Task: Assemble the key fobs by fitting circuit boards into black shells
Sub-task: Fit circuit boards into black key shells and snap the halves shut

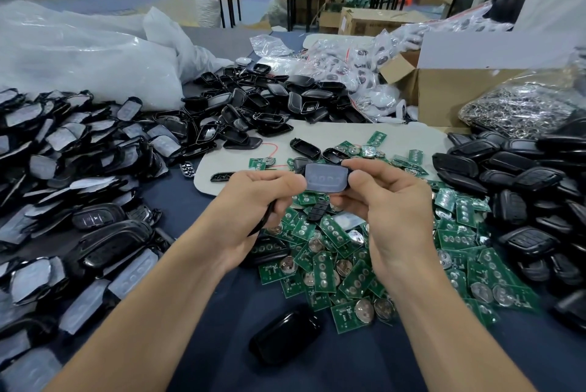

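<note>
Both hands hold one black shell (326,178) with a translucent grey button pad on its face, raised above the table's middle. My left hand (257,201) pinches its left end, and a thin black piece (264,222) hangs from that hand's curled lower fingers. My right hand (387,198) grips the shell's right end, thumb on the pad's edge. Beneath the hands lies a heap of green circuit boards (348,261) with round coin cells. A single black shell (285,336) lies near the front edge.
Padded shells (79,169) are heaped at the left, empty black shells (260,103) at the back, closed black shells (523,201) at the right. A cardboard box (444,93), a bag of metal rings (520,112) and plastic bags (79,55) stand behind. The table has a dark blue cloth (228,312).
</note>
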